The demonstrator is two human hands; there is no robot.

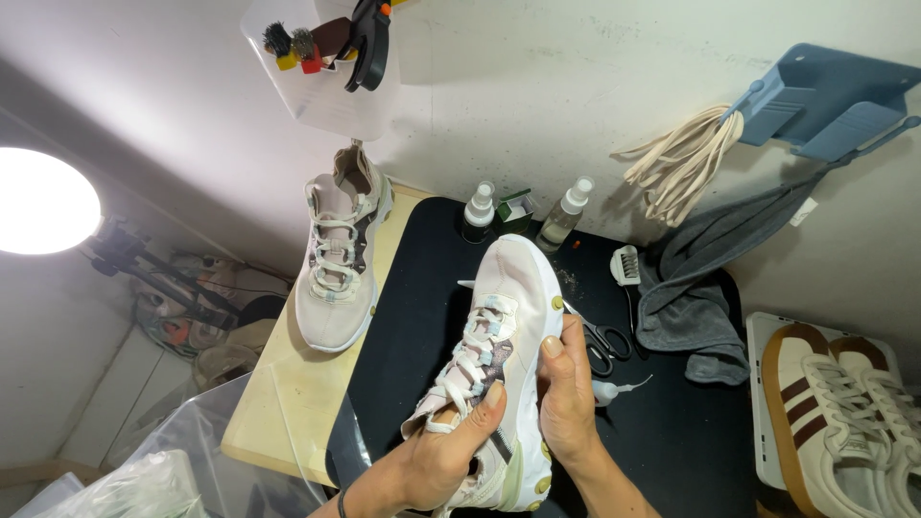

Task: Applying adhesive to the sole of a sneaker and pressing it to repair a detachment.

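Observation:
A pale pink and white sneaker (513, 307) is held over the black mat (422, 288), toe pointing away from me. My left hand (436, 456) grips its heel and collar, thumb pressed on the laces near the tongue. My right hand (566, 393) holds the sneaker's right side, thumb up along the midsole. Its matching sneaker (341, 254) lies on the light wooden tabletop (288, 393) to the left, touched by neither hand.
Two spray bottles (478, 213) (564, 213) and a green box (515, 209) stand at the mat's far edge. Scissors (602, 343), a small brush (625, 265) and a grey towel (696, 288) lie right. Striped sneakers (844, 403) sit far right. Laces (681, 163) hang from a blue rack (825, 96).

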